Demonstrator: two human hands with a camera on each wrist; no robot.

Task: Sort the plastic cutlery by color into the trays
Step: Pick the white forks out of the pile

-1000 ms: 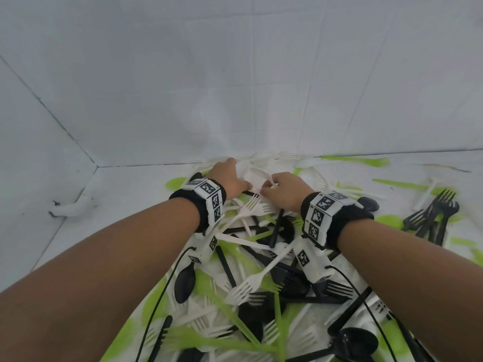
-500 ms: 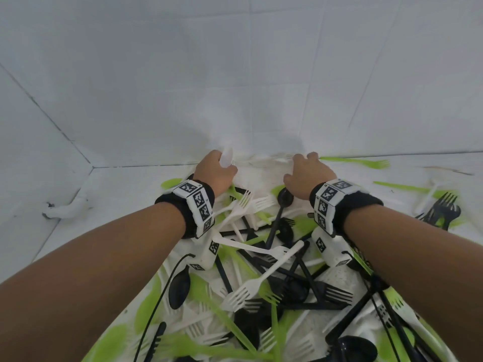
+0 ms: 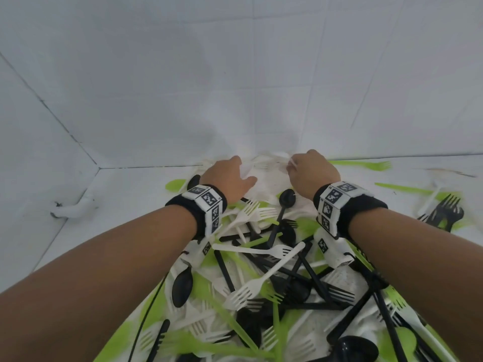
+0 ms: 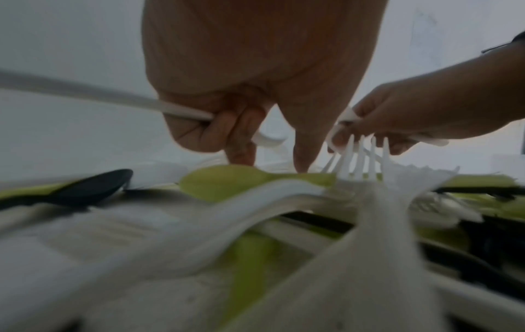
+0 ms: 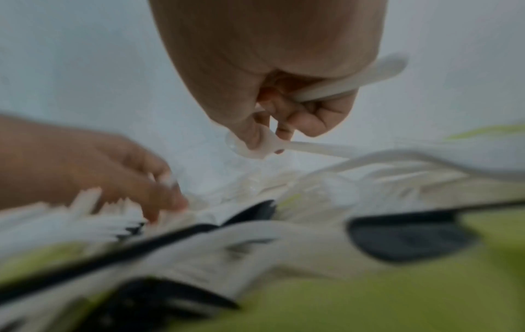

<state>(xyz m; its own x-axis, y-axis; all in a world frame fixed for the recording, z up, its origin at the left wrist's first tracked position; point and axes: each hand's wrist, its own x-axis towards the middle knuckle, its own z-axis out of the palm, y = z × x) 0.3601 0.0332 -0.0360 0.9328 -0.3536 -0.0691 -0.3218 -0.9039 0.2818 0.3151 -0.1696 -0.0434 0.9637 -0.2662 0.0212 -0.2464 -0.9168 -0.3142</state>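
A tangled pile of white, green and black plastic cutlery [image 3: 261, 257] covers the white surface. Both hands work at its far end by the wall. My left hand [image 3: 235, 176] curls round a white utensil handle [image 4: 113, 98] that sticks out to the left, its fingertips [image 4: 241, 155] just above a green spoon [image 4: 227, 182]. My right hand [image 3: 308, 168] grips a white spoon handle [image 5: 349, 83] in the fist and pinches a second white spoon [image 5: 255, 146] with thumb and finger. White forks [image 4: 363, 155] stand tines up between the two hands. No tray is in view.
White walls [image 3: 235, 87] close in just beyond the hands and on the left. Several black forks [image 3: 444, 212] lie at the right, and green forks [image 3: 366, 164] along the far edge. A black spoon [image 3: 287, 197] lies near the right wrist, and a black cable [image 3: 146, 309] runs under the left arm.
The hands were close together over the pile a second ago; they have parted, and the right hand has moved right and toward the wall.
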